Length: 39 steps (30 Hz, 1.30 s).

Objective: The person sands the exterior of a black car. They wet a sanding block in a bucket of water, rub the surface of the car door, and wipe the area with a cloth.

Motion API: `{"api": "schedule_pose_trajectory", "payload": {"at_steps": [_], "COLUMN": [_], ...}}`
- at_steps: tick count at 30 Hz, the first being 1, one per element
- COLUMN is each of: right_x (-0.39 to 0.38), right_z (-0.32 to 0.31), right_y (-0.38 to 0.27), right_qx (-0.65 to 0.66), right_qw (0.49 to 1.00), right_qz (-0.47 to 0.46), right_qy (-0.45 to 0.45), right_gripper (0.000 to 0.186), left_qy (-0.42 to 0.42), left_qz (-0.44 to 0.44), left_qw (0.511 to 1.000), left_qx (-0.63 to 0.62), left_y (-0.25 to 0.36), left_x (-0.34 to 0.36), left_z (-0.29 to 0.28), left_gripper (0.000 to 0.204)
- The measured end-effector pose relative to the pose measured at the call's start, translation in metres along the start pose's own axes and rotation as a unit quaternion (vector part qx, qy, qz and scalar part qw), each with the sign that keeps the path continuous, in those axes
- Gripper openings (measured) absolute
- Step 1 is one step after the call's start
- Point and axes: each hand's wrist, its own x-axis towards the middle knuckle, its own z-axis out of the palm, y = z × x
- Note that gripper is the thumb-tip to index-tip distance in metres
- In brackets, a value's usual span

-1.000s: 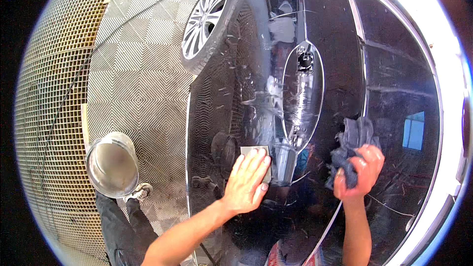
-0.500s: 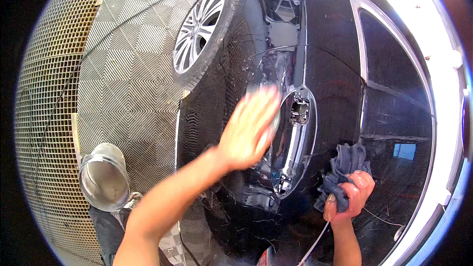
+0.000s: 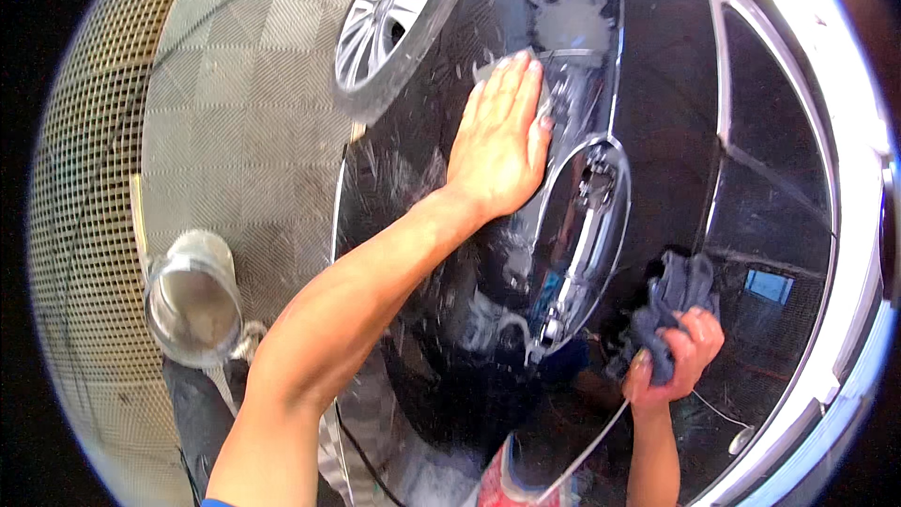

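My left hand lies flat on the wet black car panel, fingers stretched forward. Beneath the fingers a thin grey sheet shows at the edges, pressed to the panel; its kind is hard to make out. Just right of that wrist is the oval door-handle recess, its inner parts exposed. My right hand grips a bunched dark grey cloth against the upper door, below the side window. A thin pale cord runs down from near that hand.
A metal bucket is at the left, close to my dark-trousered leg. The car's wheel is ahead, next to patterned floor tiles and a grating. A red and white object shows at the lower edge.
My left hand has slid forward along the panel, away from the handle recess, with the grey sheet under it. My right hand still grips the cloth. The view has shifted slightly.
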Motion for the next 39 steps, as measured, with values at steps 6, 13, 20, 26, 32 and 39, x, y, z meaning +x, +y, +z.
{"api": "schedule_pose_trajectory", "payload": {"at_steps": [6, 13, 20, 26, 32, 39], "right_x": [0.007, 0.008, -0.037, -0.022, -0.053, -0.04], "right_z": [-0.016, 0.018, -0.005, 0.031, -0.009, 0.01], "right_y": [0.002, 0.001, 0.016, 0.011, 0.028, 0.039], "right_qx": [-0.039, -0.022, -0.089, -0.049, -0.112, -0.095], "right_qw": [0.999, 0.998, 0.996, 0.997, 0.994, 0.995], "right_qz": [0.007, -0.012, -0.001, -0.032, 0.006, -0.037], "right_qy": [-0.007, 0.056, 0.017, 0.056, 0.001, 0.015], "right_gripper": [0.03, 0.029, 0.033, 0.037, 0.04, 0.046], "left_qy": [-0.169, 0.078, -0.147, 0.084, -0.103, 0.076], "left_qz": [-0.079, -0.16, -0.101, -0.258, -0.192, -0.324], "left_qw": [0.977, 0.984, 0.972, 0.962, 0.959, 0.941], "left_qx": [-0.106, -0.017, -0.15, -0.037, -0.184, -0.06], "left_y": [0.083, -0.076, 0.05, -0.156, 0.003, -0.212], "left_x": [-0.313, -0.042, -0.362, -0.09, -0.375, -0.189], "left_z": [-0.034, 0.013, -0.019, 0.009, 0.012, 0.056], "left_gripper": [0.069, 0.063, 0.077, 0.064, 0.073, 0.062]}}
